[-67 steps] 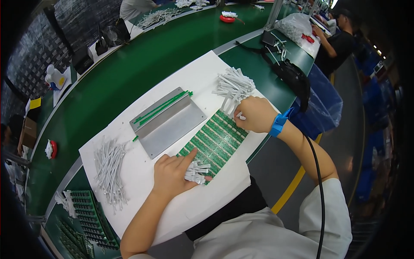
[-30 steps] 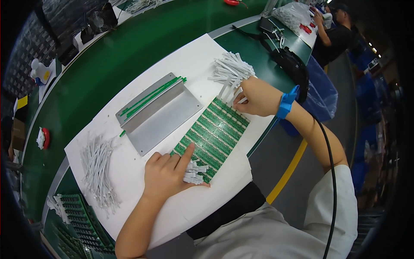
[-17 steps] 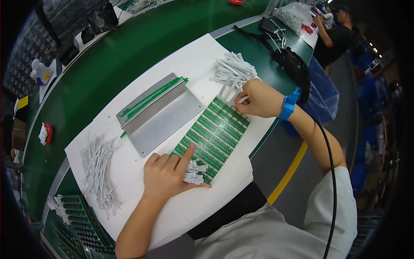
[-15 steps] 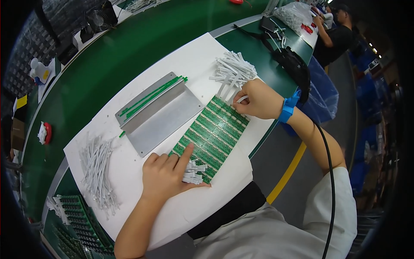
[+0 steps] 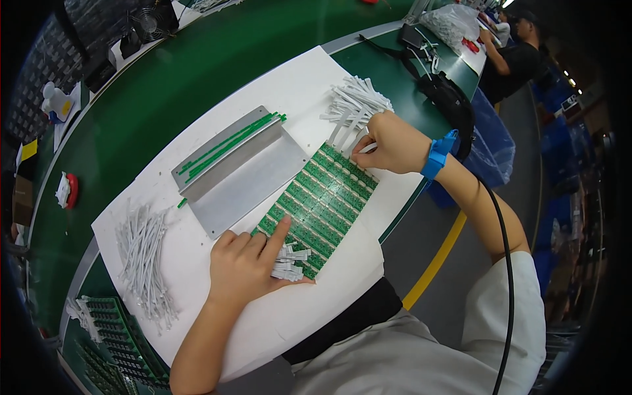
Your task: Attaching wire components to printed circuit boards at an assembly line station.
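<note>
A green circuit board panel (image 5: 319, 207), split into rows of small boards, lies slantwise on white paper. My left hand (image 5: 245, 266) rests at its lower left corner, index finger stretched onto the panel and thumb along the near edge. Between that finger and thumb, short white cable ends (image 5: 288, 262) stick out of its grasp. At the panel's far right corner, my right hand (image 5: 392, 145) pinches a white cable (image 5: 361, 139) against the edge; the fingers hide the contact point. Beside it, other flat white cables (image 5: 340, 130) extend from the far edge.
Loose white cables lie in a far pile (image 5: 359, 99) and a left pile (image 5: 141, 257). An angled metal tray (image 5: 247, 184) carries green strips (image 5: 227, 148). More green panels (image 5: 122, 329) stand lower left. A black bag (image 5: 447, 99) lies far right, near another person (image 5: 520, 59).
The view shifts slightly, and both hands and the panel appear a little further left. My right hand keeps its pinch at the far corner, and my left index finger stays on the panel.
</note>
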The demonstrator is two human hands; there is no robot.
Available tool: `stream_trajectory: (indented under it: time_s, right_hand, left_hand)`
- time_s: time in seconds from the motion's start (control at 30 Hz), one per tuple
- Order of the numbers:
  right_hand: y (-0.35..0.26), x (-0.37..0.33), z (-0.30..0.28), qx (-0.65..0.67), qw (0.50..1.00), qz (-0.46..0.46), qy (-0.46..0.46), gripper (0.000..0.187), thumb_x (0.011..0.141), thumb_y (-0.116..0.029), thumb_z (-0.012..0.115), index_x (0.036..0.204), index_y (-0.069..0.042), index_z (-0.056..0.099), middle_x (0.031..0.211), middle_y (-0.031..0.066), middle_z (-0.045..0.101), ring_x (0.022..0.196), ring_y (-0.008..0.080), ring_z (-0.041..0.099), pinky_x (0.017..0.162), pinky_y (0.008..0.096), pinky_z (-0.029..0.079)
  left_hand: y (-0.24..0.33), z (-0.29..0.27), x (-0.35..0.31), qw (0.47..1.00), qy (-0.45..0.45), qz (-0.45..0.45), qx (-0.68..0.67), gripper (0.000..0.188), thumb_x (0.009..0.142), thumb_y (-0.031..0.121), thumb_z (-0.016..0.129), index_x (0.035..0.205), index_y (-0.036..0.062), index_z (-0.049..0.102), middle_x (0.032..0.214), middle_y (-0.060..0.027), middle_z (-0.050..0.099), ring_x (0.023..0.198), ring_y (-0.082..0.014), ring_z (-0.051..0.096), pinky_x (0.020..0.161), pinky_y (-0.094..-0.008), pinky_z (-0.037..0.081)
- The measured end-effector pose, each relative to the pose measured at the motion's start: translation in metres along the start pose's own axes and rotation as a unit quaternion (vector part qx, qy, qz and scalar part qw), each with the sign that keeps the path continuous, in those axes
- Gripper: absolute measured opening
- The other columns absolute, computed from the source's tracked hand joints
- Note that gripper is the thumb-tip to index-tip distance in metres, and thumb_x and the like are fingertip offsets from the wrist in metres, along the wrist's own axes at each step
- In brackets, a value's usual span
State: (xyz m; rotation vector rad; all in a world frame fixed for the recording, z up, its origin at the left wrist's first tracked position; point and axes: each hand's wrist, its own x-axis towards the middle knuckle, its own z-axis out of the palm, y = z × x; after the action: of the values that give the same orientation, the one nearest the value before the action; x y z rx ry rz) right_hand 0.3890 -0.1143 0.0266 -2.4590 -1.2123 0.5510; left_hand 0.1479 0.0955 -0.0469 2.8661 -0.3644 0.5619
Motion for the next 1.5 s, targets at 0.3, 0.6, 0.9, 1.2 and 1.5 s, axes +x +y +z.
stream_trajectory:
  time_s: [0.3,0.6,0.9,1.2,1.5]
  right_hand:
    - [0.011,-0.007,0.014,0.048,0.998,-0.025,0.045,0.016,0.078,-0.01,0.072,0.086,0.003,0.076,0.074,0.0142,0.072,0.064,0.0217,0.068,0.064,0.0299,0.054]
    - [0.017,-0.011,0.019,0.047,0.996,-0.042,0.067,0.014,0.079,-0.007,0.071,0.089,0.002,0.076,0.074,0.0136,0.072,0.06,0.0196,0.065,0.059,0.0297,0.052]
    - [0.023,-0.012,0.017,0.034,0.997,-0.035,0.058,0.013,0.081,-0.009,0.074,0.088,0.002,0.076,0.076,0.0133,0.071,0.063,0.0189,0.065,0.061,0.0295,0.054]
    - [-0.004,-0.046,0.04,-0.074,0.907,-0.084,0.405,0.034,0.071,-0.015,0.083,0.096,-0.005,0.061,0.104,0.0116,0.062,0.095,0.033,0.059,0.081,0.0376,0.047]
    - [0.031,-0.064,0.086,-0.133,0.866,-0.334,0.347,0.032,0.066,-0.01,0.083,0.08,-0.009,0.054,0.09,0.0078,0.063,0.082,0.0264,0.061,0.07,0.0378,0.047]
  left_hand:
    - [0.0,0.0,-0.002,1.0,0.01,0.0,-0.005,0.095,0.062,0.077,0.067,0.126,0.0062,0.067,0.057,0.0022,0.046,0.05,-0.0149,0.046,0.056,-0.0301,0.036]
    - [-0.002,0.003,-0.004,1.0,0.01,0.0,-0.009,0.095,0.063,0.077,0.067,0.127,0.006,0.066,0.056,0.0022,0.044,0.05,-0.0147,0.044,0.056,-0.0301,0.035]
    - [0.0,0.001,-0.001,1.0,0.006,0.006,-0.014,0.095,0.064,0.076,0.069,0.126,0.0043,0.065,0.058,0.0016,0.045,0.051,-0.0158,0.044,0.057,-0.0307,0.036]
    - [-0.001,0.002,-0.008,1.0,0.005,0.006,-0.007,0.097,0.064,0.076,0.068,0.129,0.0045,0.063,0.059,0.0007,0.048,0.053,-0.0164,0.048,0.059,-0.0314,0.038]
    - [0.0,0.001,-0.004,1.0,0.016,0.009,-0.018,0.098,0.057,0.072,0.076,0.128,0.0062,0.064,0.061,0.001,0.054,0.051,-0.0165,0.052,0.057,-0.0324,0.038]
